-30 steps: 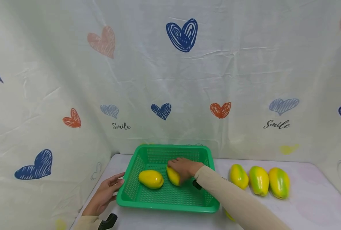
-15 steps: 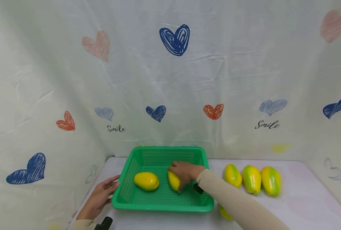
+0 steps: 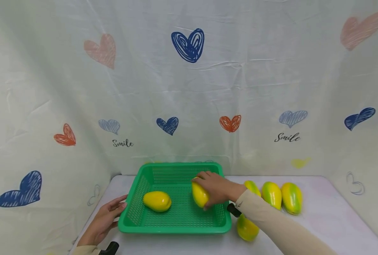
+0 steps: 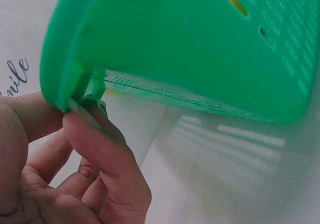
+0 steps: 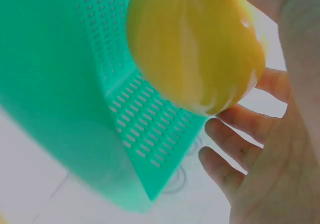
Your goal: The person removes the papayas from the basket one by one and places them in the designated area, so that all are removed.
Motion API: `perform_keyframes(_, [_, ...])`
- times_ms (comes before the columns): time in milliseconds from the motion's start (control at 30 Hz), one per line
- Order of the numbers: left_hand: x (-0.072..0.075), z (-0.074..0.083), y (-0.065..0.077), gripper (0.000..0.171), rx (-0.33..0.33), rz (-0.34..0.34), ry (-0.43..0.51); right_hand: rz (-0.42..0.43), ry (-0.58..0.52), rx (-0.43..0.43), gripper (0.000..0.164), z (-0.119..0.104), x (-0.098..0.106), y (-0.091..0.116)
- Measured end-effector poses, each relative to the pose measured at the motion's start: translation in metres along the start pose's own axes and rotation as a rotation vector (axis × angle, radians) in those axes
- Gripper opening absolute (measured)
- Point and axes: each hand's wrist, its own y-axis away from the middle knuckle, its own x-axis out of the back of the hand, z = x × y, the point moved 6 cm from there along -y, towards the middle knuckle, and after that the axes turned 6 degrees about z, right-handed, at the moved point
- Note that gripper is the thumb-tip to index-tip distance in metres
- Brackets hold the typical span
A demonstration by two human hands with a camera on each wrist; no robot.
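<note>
In the head view, my right hand (image 3: pixel 219 188) grips a yellow papaya (image 3: pixel 199 196) over the right half of a green plastic basket (image 3: pixel 174 229). The right wrist view has this papaya (image 5: pixel 195 48) large, above the basket's perforated wall, with fingers around its far side. A second yellow papaya (image 3: pixel 157 201) lies inside the basket, to the left. My left hand (image 3: pixel 103 219) is at the basket's left side; up close in the left wrist view, its thumb and finger pinch the rim (image 4: pixel 62 48).
Right of the basket, several yellow-green papayas lie on the white table (image 3: pixel 322 226): one in front (image 3: pixel 247 228), one partly behind my right wrist (image 3: pixel 252 186), and two more (image 3: pixel 292 198) beside it. A white curtain (image 3: pixel 208 85) printed with hearts hangs behind and at the left.
My right hand has lifted the papaya and brought it toward the basket's right side. The left hand stays at the rim. The head view has shifted slightly, and the front papaya shows more.
</note>
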Motion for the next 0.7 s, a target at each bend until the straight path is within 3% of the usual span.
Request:
perform_keyframes(300, [0.0,0.001,0.0,0.061,0.001,-0.009,-0.009,0.114,-0.026,0.035,0.095,0.003,0.022,0.03])
perform_keyframes(700, [0.0,-0.003,-0.003,0.061,0.043,-0.014,-0.041,0.277,-0.005,0.006,0.098,0.019,0.04,0.073])
